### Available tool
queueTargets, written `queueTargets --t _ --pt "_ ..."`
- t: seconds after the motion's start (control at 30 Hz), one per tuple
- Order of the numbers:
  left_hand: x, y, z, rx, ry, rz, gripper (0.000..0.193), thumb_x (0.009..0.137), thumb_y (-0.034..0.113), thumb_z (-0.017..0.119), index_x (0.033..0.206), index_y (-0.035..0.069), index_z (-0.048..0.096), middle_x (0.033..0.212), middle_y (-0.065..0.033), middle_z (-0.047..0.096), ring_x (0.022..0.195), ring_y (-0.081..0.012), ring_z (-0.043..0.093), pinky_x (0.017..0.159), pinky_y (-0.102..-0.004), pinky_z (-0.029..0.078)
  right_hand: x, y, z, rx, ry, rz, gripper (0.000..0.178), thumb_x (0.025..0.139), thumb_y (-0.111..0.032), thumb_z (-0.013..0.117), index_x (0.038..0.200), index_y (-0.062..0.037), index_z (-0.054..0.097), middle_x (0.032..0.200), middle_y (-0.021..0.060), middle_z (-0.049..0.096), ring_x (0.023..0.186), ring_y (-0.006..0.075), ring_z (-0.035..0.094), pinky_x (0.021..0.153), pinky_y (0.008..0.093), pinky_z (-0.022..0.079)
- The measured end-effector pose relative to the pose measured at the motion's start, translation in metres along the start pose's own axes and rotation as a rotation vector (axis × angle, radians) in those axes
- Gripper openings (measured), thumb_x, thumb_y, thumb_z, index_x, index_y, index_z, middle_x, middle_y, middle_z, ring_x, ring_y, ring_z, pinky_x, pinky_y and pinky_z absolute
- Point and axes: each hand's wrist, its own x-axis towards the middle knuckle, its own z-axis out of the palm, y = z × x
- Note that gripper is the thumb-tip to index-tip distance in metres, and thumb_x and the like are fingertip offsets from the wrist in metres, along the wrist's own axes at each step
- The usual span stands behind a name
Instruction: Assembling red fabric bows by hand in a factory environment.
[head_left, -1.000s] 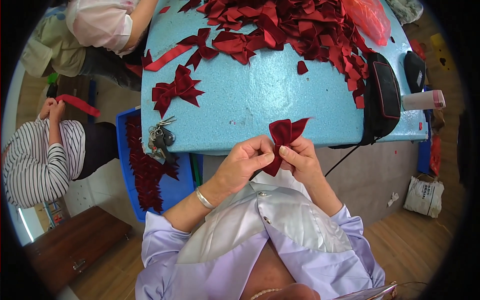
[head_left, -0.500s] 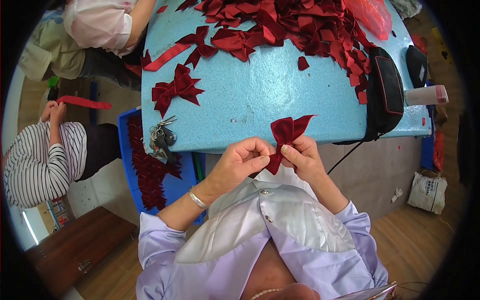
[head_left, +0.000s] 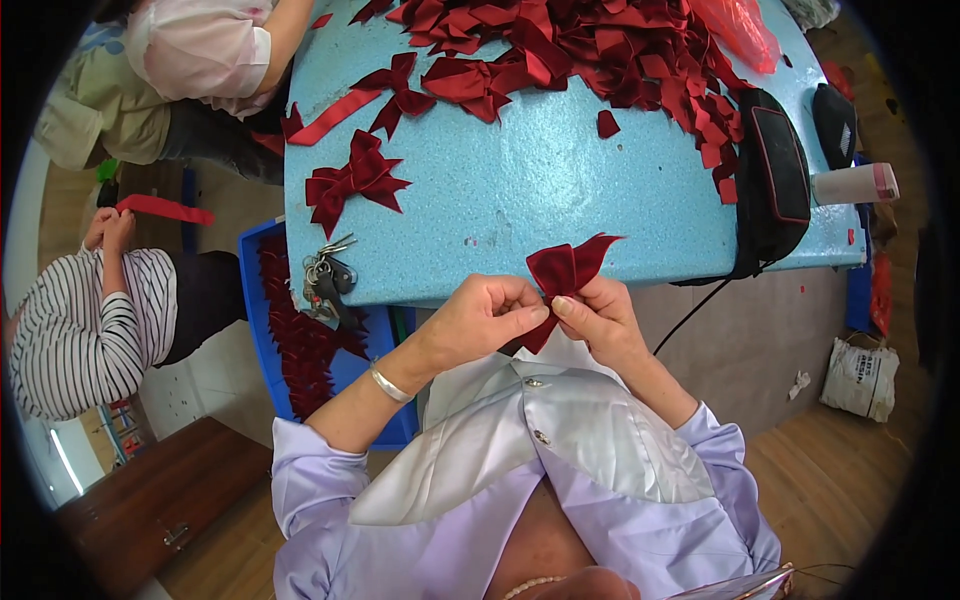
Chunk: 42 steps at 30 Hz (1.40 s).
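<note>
Between my two hands, just off the table's near edge, is a dark red velvet bow point(head_left: 566, 266). My left hand point(head_left: 492, 314) has thumb and fingers pinched at the bow's left side, near its middle. From the right, my right hand point(head_left: 600, 318) grips the bow with the thumb pressed on its front. Loops of the bow rise above my fingers, and a tail hangs below them. My fingers cover the bow's centre. On the table's left part rests a finished-looking red bow point(head_left: 357, 184), with a bunch of keys point(head_left: 326, 280) nearer the edge.
Red bows and ribbon pieces point(head_left: 600, 50) heap across the far side of the blue table point(head_left: 450, 200). A black bag point(head_left: 772, 185) and a pinkish bottle point(head_left: 855, 184) stand right. A blue crate point(head_left: 262, 330) of bows sits left. A co-worker in stripes point(head_left: 95, 330) holds red ribbon.
The bow in my hands has turned and tilted slightly left, its top loops now lower. Both hands keep their pinch on it.
</note>
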Motion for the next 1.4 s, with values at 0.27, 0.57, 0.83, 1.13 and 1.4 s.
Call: queueTargets --t 0.27,0.57,0.83,1.13,1.4 --pt "-0.004 -0.013 0.015 -0.149 0.199 0.250 0.010 0.091 0.006 0.059 0.082 0.001 0.056 0.074 0.0039 0.053 0.066 -0.0023 0.046 0.060 -0.0185 0.039 0.001 0.010 0.007 0.379 -0.002 0.019 0.009 0.095 -0.009 0.054 0.097 -0.0013 0.058 0.065 -0.0034 0.045 0.049 0.0048 0.033 0.045 0.0233 0.024" --pt "-0.003 0.022 -0.009 0.572 0.140 0.418 0.006 0.089 0.003 0.059 0.090 -0.001 0.054 0.071 0.0016 0.054 0.063 -0.0031 0.046 0.057 -0.0196 0.039 0.000 0.011 0.013 0.306 0.044 -0.032 0.012 0.096 -0.012 0.054 0.102 -0.0026 0.058 0.063 -0.0044 0.043 0.049 0.0043 0.032 0.044 0.0227 0.024" --pt "0.034 -0.008 -0.003 0.053 0.264 0.290 0.012 0.096 0.013 0.057 0.095 0.001 0.056 0.074 0.0035 0.059 0.061 -0.0011 0.046 0.052 -0.0190 0.037 0.006 0.006 0.013 0.144 0.147 0.044 0.016 0.097 -0.017 0.054 0.106 -0.0036 0.057 0.064 -0.0054 0.044 0.047 0.0035 0.032 0.042 0.0214 0.023" --pt "0.048 -0.007 0.007 0.194 0.346 0.358 0.018 0.099 0.021 0.054 0.093 0.003 0.057 0.067 0.0065 0.055 0.058 0.0004 0.042 0.050 -0.0182 0.033 0.015 0.004 0.004 0.324 0.305 0.041 0.015 0.099 -0.019 0.051 0.102 -0.0062 0.059 0.064 -0.0052 0.048 0.047 0.0027 0.035 0.040 0.0209 0.022" --pt "0.051 -0.013 0.008 0.274 0.560 0.494 0.020 0.096 0.019 0.056 0.089 0.000 0.057 0.054 0.0037 0.047 0.055 -0.0007 0.038 0.047 -0.0221 0.032 0.019 0.009 0.010 0.258 0.462 -0.122 0.017 0.099 -0.018 0.051 0.091 -0.0072 0.060 0.067 -0.0038 0.054 0.047 0.0025 0.037 0.039 0.0202 0.023"
